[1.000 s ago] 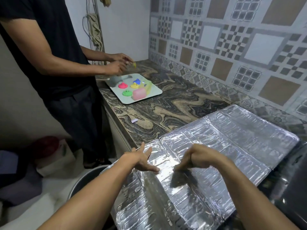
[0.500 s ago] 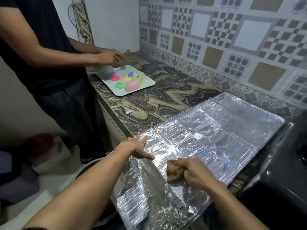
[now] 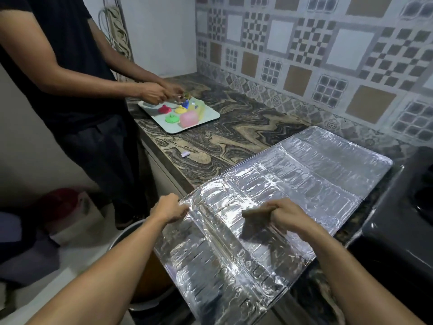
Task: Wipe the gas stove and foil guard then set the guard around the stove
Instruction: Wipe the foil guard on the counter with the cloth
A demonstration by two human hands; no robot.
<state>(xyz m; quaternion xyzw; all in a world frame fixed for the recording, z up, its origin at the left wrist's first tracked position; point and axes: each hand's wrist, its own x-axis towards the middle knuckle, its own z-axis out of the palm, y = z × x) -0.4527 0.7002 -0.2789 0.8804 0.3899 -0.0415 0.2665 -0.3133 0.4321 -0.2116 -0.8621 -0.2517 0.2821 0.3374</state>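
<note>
A crinkled foil guard (image 3: 269,207) is laid flat on a marbled counter (image 3: 234,141), beside a black stove (image 3: 398,231). Its left edge is pinched by the left hand (image 3: 171,208). A brown cloth (image 3: 256,211) is gripped in the fisted right hand (image 3: 284,215) and pressed on the foil.

Silver embossed foil guard (image 3: 293,195), swirled brown-black marble counter (image 3: 234,141), black stove (image 3: 398,231), checker-patterned tiles (image 3: 328,55)

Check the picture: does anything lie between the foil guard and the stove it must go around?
Nothing visible does. The foil guard lies flat on the counter, its right edge next to the black stove; both hands are on it.
</note>
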